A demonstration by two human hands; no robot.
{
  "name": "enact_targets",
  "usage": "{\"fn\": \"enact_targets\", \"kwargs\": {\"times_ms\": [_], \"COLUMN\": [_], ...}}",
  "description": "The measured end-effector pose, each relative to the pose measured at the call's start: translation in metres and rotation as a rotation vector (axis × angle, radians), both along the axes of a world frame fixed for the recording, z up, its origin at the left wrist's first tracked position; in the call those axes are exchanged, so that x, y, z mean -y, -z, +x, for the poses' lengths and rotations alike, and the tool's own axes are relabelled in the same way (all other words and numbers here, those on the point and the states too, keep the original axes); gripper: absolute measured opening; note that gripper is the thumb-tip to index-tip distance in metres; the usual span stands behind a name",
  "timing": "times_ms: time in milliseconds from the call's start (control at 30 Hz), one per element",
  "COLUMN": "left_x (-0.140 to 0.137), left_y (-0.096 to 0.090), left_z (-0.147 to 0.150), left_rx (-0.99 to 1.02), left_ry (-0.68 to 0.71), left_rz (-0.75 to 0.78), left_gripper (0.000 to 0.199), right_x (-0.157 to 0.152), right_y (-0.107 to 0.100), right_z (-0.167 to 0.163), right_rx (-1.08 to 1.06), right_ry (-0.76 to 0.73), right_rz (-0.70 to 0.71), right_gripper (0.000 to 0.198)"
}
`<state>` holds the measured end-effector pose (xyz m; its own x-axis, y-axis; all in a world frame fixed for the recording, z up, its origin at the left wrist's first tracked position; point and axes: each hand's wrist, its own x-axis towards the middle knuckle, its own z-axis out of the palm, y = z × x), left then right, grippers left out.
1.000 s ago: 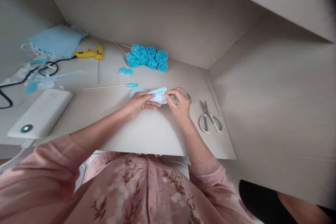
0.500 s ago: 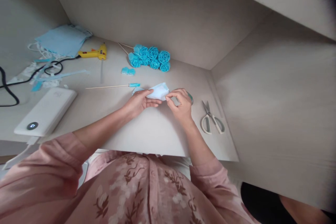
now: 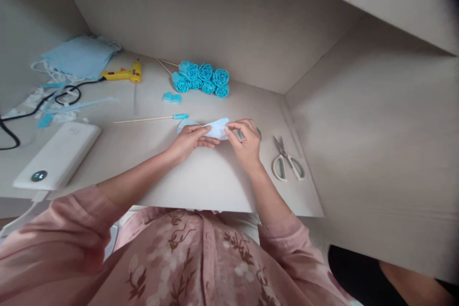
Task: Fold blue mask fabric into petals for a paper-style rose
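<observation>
Over the near half of the table (image 3: 211,181): pale blue sheet (image 3: 219,128), held between the two hands. Long axis roughly left to right, right end tipped slightly away. Left hand (image 3: 193,141): thumb on top, fingers beneath, clamped on the sheet's left part. Right hand (image 3: 245,142): thumb and forefinger together, pinching the right edge; sheet lies leftward of those fingertips. Both in contact, so neither hand is nearer. Just beyond the left hand, stick (image 3: 147,119), blue-wrapped end toward the right. Farther, small blue cut piece (image 3: 172,98); then blue flowers (image 3: 206,74), bunched.

Versus half a second ago: sheet then showed a broader, flatter face; now narrower, creased near the right fingertips. Table items look unmoved; view shifted slightly.
</observation>
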<state>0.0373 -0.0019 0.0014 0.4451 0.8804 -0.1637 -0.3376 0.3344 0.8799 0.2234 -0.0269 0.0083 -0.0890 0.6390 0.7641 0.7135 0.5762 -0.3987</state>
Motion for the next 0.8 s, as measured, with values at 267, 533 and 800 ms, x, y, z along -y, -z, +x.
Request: {"fn": "enact_targets", "kwargs": {"times_ms": [267,533,800], "left_x": [0.0043,0.0015,-0.0025], "left_y": [-0.0005,0.0021,0.0003], "left_z": [0.0008,0.0001,-0.0001], "left_rx": [-0.084,-0.035,0.034], "left_ry": [0.014,0.013,-0.019], "left_rz": [0.079,0.052,-0.068], "left_gripper": [0.052,0.042,0.027], "right_x": [-0.0006,-0.0005,-0.0002], "right_y": [0.0013,0.0000,0.0014], "right_z": [0.0005,-0.0003,0.0015], "right_rx": [0.008,0.037,0.112], "right_ry": [0.021,-0.019,-0.075], "right_rz": [0.002,0.035,0.031], "right_gripper": [0.005,0.007,0.009]}}
